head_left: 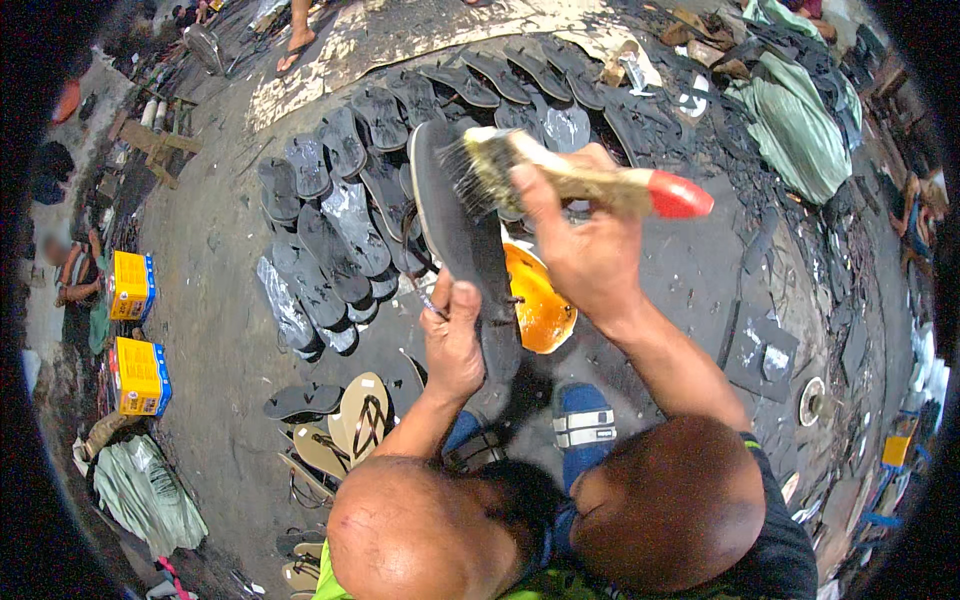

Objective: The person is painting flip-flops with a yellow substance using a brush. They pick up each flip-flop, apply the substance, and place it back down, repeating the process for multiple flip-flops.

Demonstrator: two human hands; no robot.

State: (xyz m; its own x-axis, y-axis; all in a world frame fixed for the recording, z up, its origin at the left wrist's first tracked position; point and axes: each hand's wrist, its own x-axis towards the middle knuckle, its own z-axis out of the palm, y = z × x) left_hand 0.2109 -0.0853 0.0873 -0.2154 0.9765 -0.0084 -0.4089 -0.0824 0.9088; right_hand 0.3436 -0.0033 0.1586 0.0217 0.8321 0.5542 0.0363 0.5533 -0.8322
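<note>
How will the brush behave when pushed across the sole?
The brush seems likely stiff along its handle, which looks thick and woody. Its bristles probably flex, looking thin and spread. The red tip might be slippery, as it looks smooth.

This place looks like a footwear workshop, where the work is done at floor level. The grey floor [215, 290] is stained and serves as the working surface: on it, many dark sandal soles [325, 243] lie in close rows toward the far side, some with whitish smears. Nearer, on the left, there are pale sandals [352, 425] with black straps. The right hand [590, 235] holds a brush [600, 188], and near it is a container [568, 325] with an orange substance. On the right lie dark scraps [752, 352] and, farther, a pale green sack [800, 135]. Yellow-and-blue boxes [136, 378] stand on the left, near another person [75, 272].
</note>
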